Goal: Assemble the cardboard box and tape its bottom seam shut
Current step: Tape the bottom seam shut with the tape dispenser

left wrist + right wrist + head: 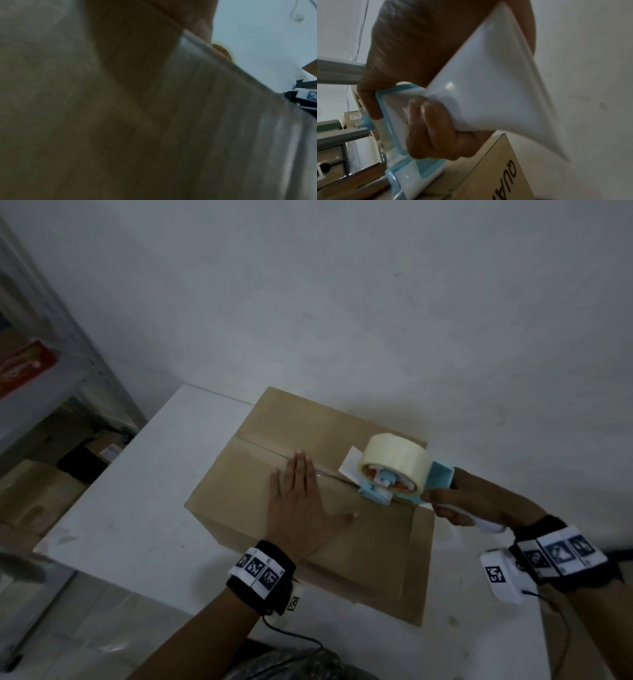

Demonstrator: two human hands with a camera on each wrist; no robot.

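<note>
Head view first, and far to the left stood a grey metal shelf rack [51, 344] with a red package [24, 368] on one level and brown cartons [37, 494] low down beside it. Moving in, the white table [144, 474] carried the cardboard box [260, 433], flaps folded shut on top, the seam [263, 451] running across the upper face. The left hand [298, 508] lay flat on that face, fingers straight and together, thumb spread out to the right, pressing down just at the seam and holding nothing. A black wrist strap [262, 571] with printed markers sat behind it. Further right came the tape dispenser [394, 474], light blue frame, a roll of pale tape [394, 458] mounted on it, its front end down on the box right at the seam near the right edge. And the right hand [472, 501] had its fingers curled around the dispenser's white handle [486, 525], a firm grip.

Left wrist view was mostly blurred brown cardboard [120, 121], close up, with a sliver of the tape roll [221, 50] peeking over the box edge.

Right wrist view showed the fingers [433, 128] wrapped round the white handle [488, 88], blue frame [412, 174] below, and the box side [501, 169] carrying dark printed letters, only partly readable.
</note>
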